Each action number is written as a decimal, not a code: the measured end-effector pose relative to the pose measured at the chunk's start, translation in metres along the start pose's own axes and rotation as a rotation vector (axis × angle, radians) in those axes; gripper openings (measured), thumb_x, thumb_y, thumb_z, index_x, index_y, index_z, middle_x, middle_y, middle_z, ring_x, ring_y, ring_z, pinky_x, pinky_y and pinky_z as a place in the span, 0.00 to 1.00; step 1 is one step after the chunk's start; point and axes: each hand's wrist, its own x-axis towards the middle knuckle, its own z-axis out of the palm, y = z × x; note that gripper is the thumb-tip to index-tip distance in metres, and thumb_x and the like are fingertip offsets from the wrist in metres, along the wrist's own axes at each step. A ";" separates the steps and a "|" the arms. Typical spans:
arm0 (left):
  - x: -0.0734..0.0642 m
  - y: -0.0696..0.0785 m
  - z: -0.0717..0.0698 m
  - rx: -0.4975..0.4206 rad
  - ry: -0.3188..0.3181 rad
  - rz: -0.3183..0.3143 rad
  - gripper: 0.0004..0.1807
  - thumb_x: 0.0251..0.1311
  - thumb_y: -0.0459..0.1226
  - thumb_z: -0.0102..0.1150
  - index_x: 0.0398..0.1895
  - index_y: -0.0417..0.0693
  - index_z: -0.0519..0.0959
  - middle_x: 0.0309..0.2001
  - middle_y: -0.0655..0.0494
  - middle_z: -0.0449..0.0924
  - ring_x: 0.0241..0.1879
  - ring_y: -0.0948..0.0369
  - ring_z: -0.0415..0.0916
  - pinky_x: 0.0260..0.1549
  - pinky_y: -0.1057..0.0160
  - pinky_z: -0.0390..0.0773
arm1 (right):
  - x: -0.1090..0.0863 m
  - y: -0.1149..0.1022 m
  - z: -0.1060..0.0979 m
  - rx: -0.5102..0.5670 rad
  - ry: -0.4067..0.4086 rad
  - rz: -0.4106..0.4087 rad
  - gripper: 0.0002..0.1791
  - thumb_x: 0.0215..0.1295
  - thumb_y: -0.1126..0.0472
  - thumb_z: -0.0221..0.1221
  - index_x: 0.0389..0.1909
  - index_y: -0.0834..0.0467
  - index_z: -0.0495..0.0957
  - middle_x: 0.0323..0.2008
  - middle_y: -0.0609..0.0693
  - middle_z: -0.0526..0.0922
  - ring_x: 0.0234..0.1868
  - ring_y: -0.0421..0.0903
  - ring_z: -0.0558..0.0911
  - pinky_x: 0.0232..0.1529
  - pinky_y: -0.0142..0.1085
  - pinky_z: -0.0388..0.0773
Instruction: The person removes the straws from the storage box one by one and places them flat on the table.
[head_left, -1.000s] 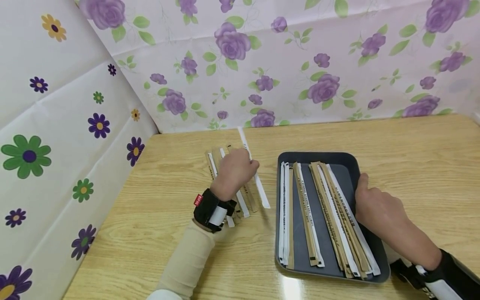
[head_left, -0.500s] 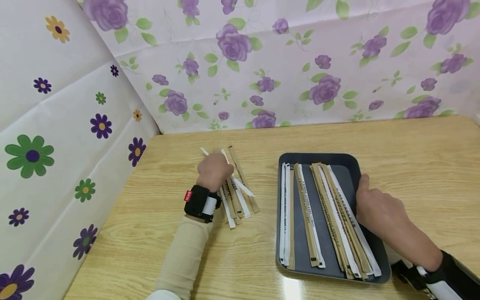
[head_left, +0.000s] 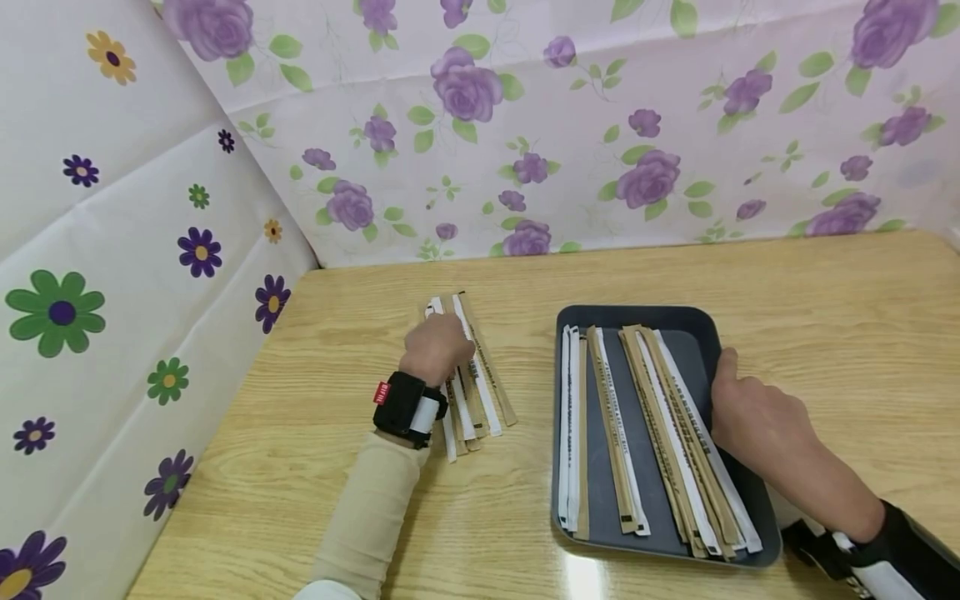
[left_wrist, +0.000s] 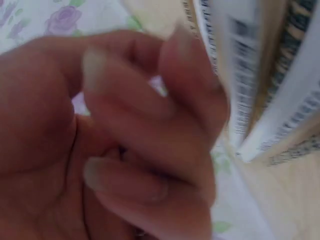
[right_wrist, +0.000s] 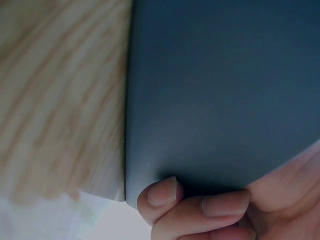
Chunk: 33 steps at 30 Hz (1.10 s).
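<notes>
In the head view, my left hand [head_left: 437, 343] is over a loose bundle of white and brown paper-wrapped straws [head_left: 492, 385] on the table. Its fingers are curled, and the thumb and index finger [left_wrist: 192, 75] come together close against the white straws [left_wrist: 246, 65]. The pinched part of the white straw is hidden by the hand. On the right, my right hand [head_left: 761, 417] grips the side of a dark grey tray [head_left: 637, 315]. Its fingers [right_wrist: 162, 192] curl around the tray's edge in the right wrist view. White and brown straws [head_left: 615, 433] lie lengthwise in the tray in separate groups.
The wooden table [head_left: 300, 433] carries the bundle at left and the tray at right. A flower-printed sheet [head_left: 585, 150] hangs behind the table's far edge, and another printed sheet [head_left: 150, 275] rises along its left side.
My left hand has moved left with the white straw, which was held apart from the bundle, then lay across it, and now lines up with it. The right hand and tray have not moved.
</notes>
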 end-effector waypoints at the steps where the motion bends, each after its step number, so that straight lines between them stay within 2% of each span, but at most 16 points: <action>1: -0.002 0.003 -0.001 -0.023 0.014 0.036 0.18 0.55 0.33 0.49 0.08 0.47 0.65 0.13 0.53 0.66 0.12 0.60 0.62 0.10 0.64 0.61 | 0.000 0.000 0.000 -0.002 0.003 -0.002 0.36 0.52 0.72 0.52 0.58 0.85 0.49 0.08 0.56 0.68 0.08 0.47 0.67 0.06 0.38 0.62; 4: -0.013 0.024 -0.003 -0.104 0.029 0.159 0.20 0.58 0.34 0.49 0.08 0.49 0.61 0.11 0.58 0.61 0.10 0.63 0.58 0.08 0.68 0.58 | -0.001 0.001 0.000 -0.007 0.001 -0.003 0.36 0.52 0.71 0.53 0.58 0.85 0.49 0.08 0.56 0.68 0.08 0.47 0.67 0.06 0.38 0.62; 6: -0.022 0.044 -0.001 -0.160 -0.004 0.259 0.20 0.60 0.36 0.50 0.10 0.50 0.63 0.11 0.60 0.61 0.09 0.65 0.58 0.07 0.71 0.59 | -0.001 0.001 0.000 -0.009 0.001 -0.003 0.36 0.52 0.71 0.53 0.58 0.85 0.49 0.08 0.56 0.68 0.08 0.47 0.67 0.06 0.38 0.62; 8: -0.031 0.064 0.006 -0.163 -0.024 0.356 0.19 0.61 0.38 0.50 0.11 0.50 0.64 0.11 0.61 0.63 0.09 0.67 0.59 0.06 0.72 0.60 | -0.001 0.001 0.001 -0.005 -0.008 0.003 0.37 0.52 0.71 0.53 0.59 0.85 0.48 0.08 0.56 0.68 0.08 0.47 0.67 0.06 0.38 0.63; 9: -0.035 0.072 0.011 -0.152 -0.024 0.407 0.19 0.62 0.38 0.50 0.11 0.50 0.64 0.10 0.62 0.63 0.08 0.67 0.60 0.06 0.72 0.60 | 0.000 0.001 0.001 -0.002 -0.014 0.006 0.37 0.52 0.71 0.53 0.59 0.85 0.48 0.09 0.56 0.68 0.08 0.47 0.67 0.06 0.38 0.63; 11: -0.040 0.084 0.022 -0.077 0.017 0.503 0.20 0.62 0.37 0.49 0.10 0.51 0.64 0.09 0.62 0.62 0.08 0.68 0.60 0.05 0.73 0.60 | 0.000 0.000 0.002 0.001 -0.019 0.010 0.37 0.52 0.71 0.53 0.59 0.85 0.48 0.09 0.56 0.68 0.08 0.48 0.67 0.06 0.38 0.63; 14: -0.044 0.094 0.038 0.062 0.133 0.577 0.21 0.59 0.35 0.50 0.08 0.51 0.61 0.09 0.62 0.60 0.08 0.68 0.59 0.03 0.72 0.61 | 0.000 0.000 0.002 0.007 -0.030 0.012 0.37 0.52 0.71 0.53 0.59 0.85 0.47 0.09 0.56 0.69 0.08 0.47 0.68 0.07 0.38 0.63; 18: -0.049 0.099 0.054 0.211 0.279 0.580 0.16 0.57 0.34 0.52 0.12 0.50 0.67 0.11 0.61 0.66 0.10 0.68 0.62 0.04 0.69 0.67 | 0.001 0.000 0.001 0.005 -0.026 0.007 0.37 0.52 0.71 0.53 0.59 0.85 0.47 0.09 0.56 0.68 0.08 0.47 0.67 0.06 0.38 0.62; 20: -0.051 0.102 0.058 0.267 0.319 0.564 0.12 0.56 0.35 0.55 0.15 0.50 0.72 0.14 0.60 0.71 0.12 0.68 0.66 0.05 0.68 0.70 | 0.001 0.000 0.001 0.001 -0.016 0.000 0.37 0.52 0.71 0.53 0.59 0.85 0.47 0.09 0.55 0.68 0.08 0.47 0.67 0.06 0.37 0.62; 25: -0.058 0.109 0.065 0.362 0.316 0.528 0.06 0.50 0.36 0.61 0.19 0.50 0.77 0.20 0.59 0.76 0.18 0.66 0.72 0.08 0.66 0.73 | 0.001 0.000 0.000 0.001 -0.009 -0.008 0.38 0.51 0.71 0.53 0.59 0.84 0.48 0.09 0.56 0.68 0.08 0.47 0.67 0.06 0.37 0.62; 33: -0.070 0.113 0.067 0.429 0.341 0.464 0.13 0.50 0.37 0.61 0.10 0.53 0.74 0.14 0.62 0.75 0.13 0.68 0.70 0.05 0.69 0.70 | 0.001 -0.003 0.000 0.003 -0.019 -0.016 0.38 0.52 0.71 0.54 0.60 0.84 0.48 0.10 0.57 0.70 0.09 0.47 0.68 0.06 0.38 0.63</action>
